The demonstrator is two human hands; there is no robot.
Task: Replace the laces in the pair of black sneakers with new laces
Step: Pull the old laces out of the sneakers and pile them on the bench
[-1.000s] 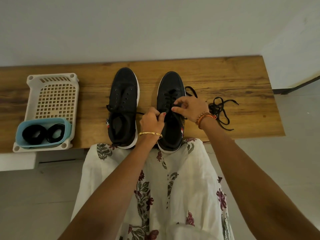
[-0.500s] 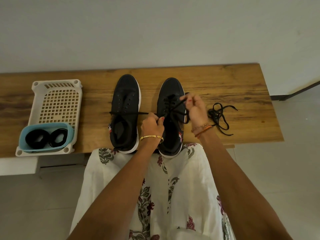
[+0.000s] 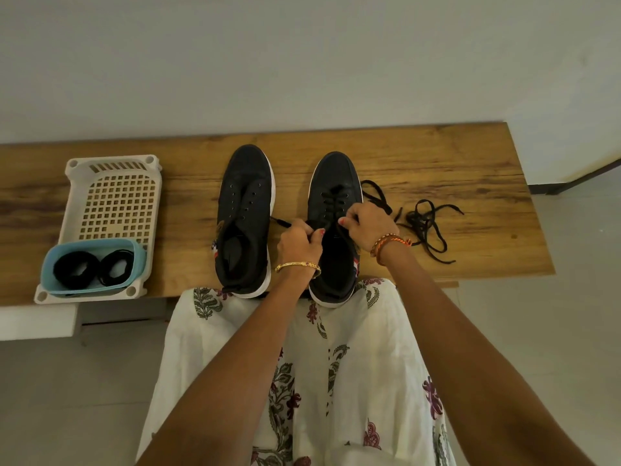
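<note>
Two black sneakers stand side by side at the tabletop's point(image 3: 437, 156) near edge: left sneaker point(image 3: 243, 216) unlaced, right sneaker point(image 3: 334, 223) partly laced. Left hand point(image 3: 297, 243) and right hand point(image 3: 369, 223) each pinch an end of the lace point(image 3: 331, 200) with curled fingers over the right sneaker. Loose lace point(image 3: 426, 230) toward the right edge; white basket point(image 3: 111, 193) with blue tub point(image 3: 90, 267) of coiled laces point(image 3: 92, 269) near the left edge.

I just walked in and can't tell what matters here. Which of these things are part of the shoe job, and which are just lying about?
In use:
right shoe, half laced
its lace, pinched by left hand and right hand
left shoe, unlaced
loose lace on the bench
lace rolls in the blue tub

Lying about:
white basket
</note>
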